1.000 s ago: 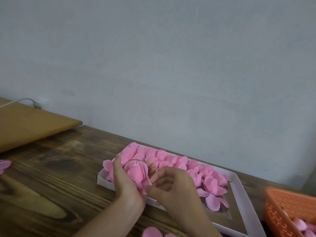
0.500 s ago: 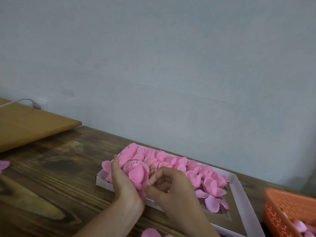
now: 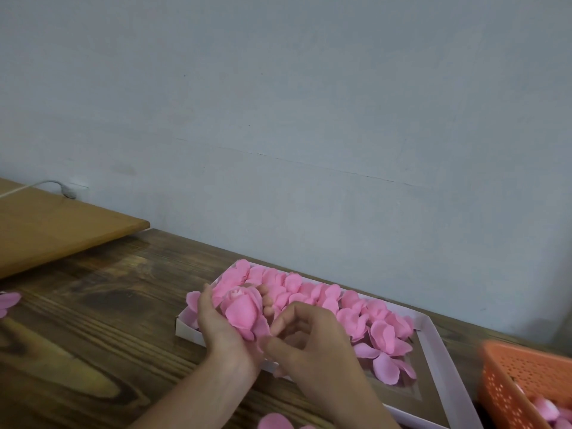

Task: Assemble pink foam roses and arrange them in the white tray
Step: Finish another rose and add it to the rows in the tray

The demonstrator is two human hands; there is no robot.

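My left hand [image 3: 216, 326] cups a pink foam rose [image 3: 243, 311] over the near left corner of the white tray [image 3: 433, 345], thumb on its left side and fingertips showing behind it. My right hand [image 3: 309, 345] is beside it, its curled fingers pinching at the rose's lower right petal. Several finished pink roses [image 3: 337, 301] fill the tray's far side in a row. Loose petals [image 3: 387, 363] lie on the tray's brown floor.
An orange perforated basket [image 3: 523, 382] holding pink petals stands at the right edge. Loose petals lie on the dark wooden table at the left edge [image 3: 7, 301] and near the bottom [image 3: 275, 422]. A light wooden board [image 3: 62, 224] with a white cable sits at the back left.
The rose has tilted slightly upright in my left hand, and my right fingers have shifted along its lower petals. Both hands stay over the tray's near left corner.
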